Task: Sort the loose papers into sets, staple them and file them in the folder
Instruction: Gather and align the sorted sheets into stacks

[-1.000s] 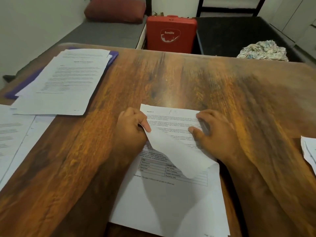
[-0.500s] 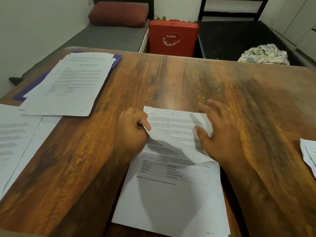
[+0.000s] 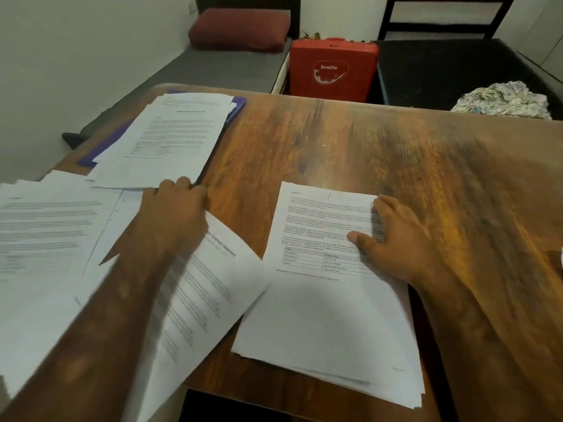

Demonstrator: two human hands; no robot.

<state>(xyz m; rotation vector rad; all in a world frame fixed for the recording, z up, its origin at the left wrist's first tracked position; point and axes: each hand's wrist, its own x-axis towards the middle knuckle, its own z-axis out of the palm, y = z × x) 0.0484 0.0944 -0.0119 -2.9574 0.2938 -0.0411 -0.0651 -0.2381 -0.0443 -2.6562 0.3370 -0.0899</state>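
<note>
A stack of printed papers [image 3: 323, 315] lies on the wooden table [image 3: 350, 147] in front of me. My right hand [image 3: 402, 239] rests flat on the stack's right side, fingers spread and thumb on the text. My left hand [image 3: 175, 205] is off to the left of the stack and holds a single printed sheet [image 3: 210, 287] by its top edge, fingers curled over it. That sheet hangs blurred across my left forearm. Farther back on the left, another paper pile [image 3: 164, 141] lies on a purple folder [image 3: 239, 106].
More loose printed sheets [image 3: 45, 239] spread over the table's left edge. A red case [image 3: 332, 70] stands beyond the far edge between a grey bed with a red pillow [image 3: 239, 30] and a dark bed holding crumpled cloth [image 3: 502, 100]. The table's near edge is close to the stack.
My left hand has lifted the top sheet off the stack and carried it left toward the loose sheets. My right hand has flattened onto the stack. My view has swung left.
</note>
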